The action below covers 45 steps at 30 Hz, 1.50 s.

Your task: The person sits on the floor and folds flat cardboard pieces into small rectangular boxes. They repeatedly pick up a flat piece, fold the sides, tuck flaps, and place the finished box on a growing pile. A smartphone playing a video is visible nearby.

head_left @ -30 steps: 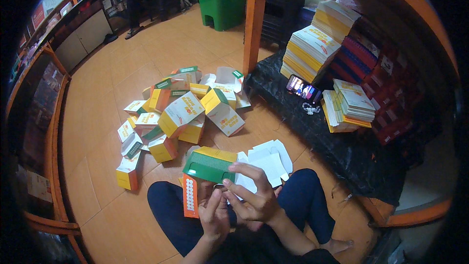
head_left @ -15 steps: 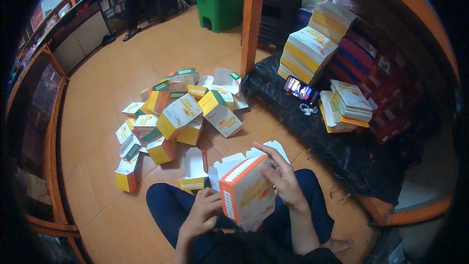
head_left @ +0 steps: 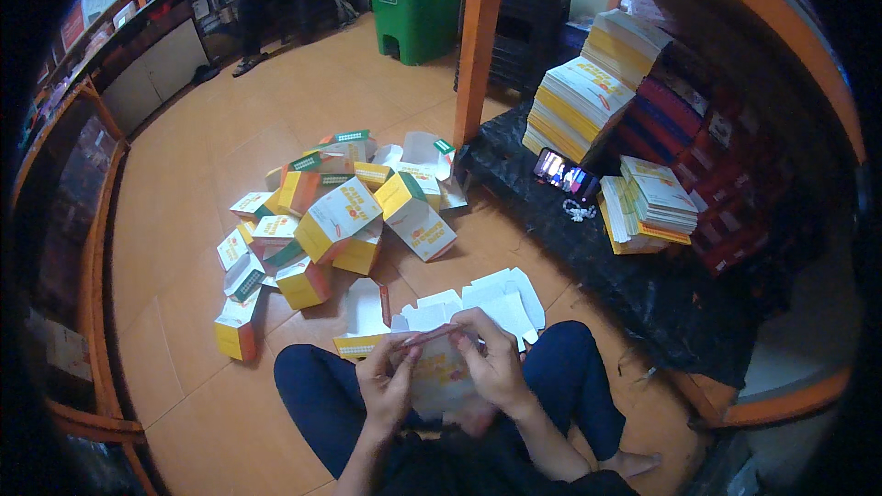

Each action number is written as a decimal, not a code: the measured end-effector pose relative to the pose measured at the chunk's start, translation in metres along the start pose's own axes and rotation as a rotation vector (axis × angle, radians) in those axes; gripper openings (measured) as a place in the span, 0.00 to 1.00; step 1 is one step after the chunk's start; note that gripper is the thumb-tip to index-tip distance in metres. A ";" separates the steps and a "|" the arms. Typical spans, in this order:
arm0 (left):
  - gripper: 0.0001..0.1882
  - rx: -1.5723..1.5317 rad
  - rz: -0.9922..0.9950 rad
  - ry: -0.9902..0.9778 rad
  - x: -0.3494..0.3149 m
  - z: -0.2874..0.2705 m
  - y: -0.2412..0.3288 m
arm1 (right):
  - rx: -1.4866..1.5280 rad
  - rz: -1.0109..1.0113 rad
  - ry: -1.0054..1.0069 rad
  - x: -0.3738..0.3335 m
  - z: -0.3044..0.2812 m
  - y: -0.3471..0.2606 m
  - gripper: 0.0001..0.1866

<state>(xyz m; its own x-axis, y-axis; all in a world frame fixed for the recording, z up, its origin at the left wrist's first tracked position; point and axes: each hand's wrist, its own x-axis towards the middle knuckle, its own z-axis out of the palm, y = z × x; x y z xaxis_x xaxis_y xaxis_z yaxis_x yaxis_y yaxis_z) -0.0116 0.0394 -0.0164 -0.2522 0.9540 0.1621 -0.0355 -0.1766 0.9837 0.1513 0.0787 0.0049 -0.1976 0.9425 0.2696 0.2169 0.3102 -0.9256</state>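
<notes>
Above my lap, a white and yellow printed carton (head_left: 443,378) is held upright between both hands. My left hand (head_left: 384,384) is closed on its upper left edge, thumb on the near face. My right hand (head_left: 496,363) pinches the upper right corner. The carton's lower end is blurred. Just beyond my hands lie unfolded white cardboard blanks (head_left: 501,301), inner side up. An open carton (head_left: 366,308) lies to their left on the floor.
A heap of folded cartons (head_left: 340,220) covers the floor ahead. To the right, a low black-covered platform (head_left: 524,188) carries stacked flat cartons (head_left: 579,96), a phone (head_left: 565,174) and a beaded string (head_left: 579,210). An orange post (head_left: 480,46) and green bin (head_left: 418,9) stand beyond.
The carton has turned so its orange-edged side no longer faces left. My right hand has moved left and down to its upper edge, and my left hand now grips its other end.
</notes>
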 end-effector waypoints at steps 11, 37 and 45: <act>0.27 -0.401 -0.017 0.287 0.015 -0.008 0.008 | 0.052 0.188 -0.092 -0.017 0.003 -0.009 0.13; 0.48 1.225 0.062 -0.300 0.009 -0.084 -0.130 | 0.533 0.233 0.056 0.158 0.039 0.084 0.40; 0.14 1.050 0.126 -0.256 0.010 -0.098 -0.104 | -0.430 0.298 -0.447 0.027 0.055 0.210 0.32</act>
<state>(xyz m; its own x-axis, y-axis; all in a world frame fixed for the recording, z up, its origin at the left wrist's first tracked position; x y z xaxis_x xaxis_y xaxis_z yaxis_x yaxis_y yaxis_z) -0.1056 0.0437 -0.1246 0.0170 0.9872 0.1588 0.8517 -0.0975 0.5149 0.1384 0.1626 -0.1969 -0.4257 0.8822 -0.2012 0.6653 0.1545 -0.7304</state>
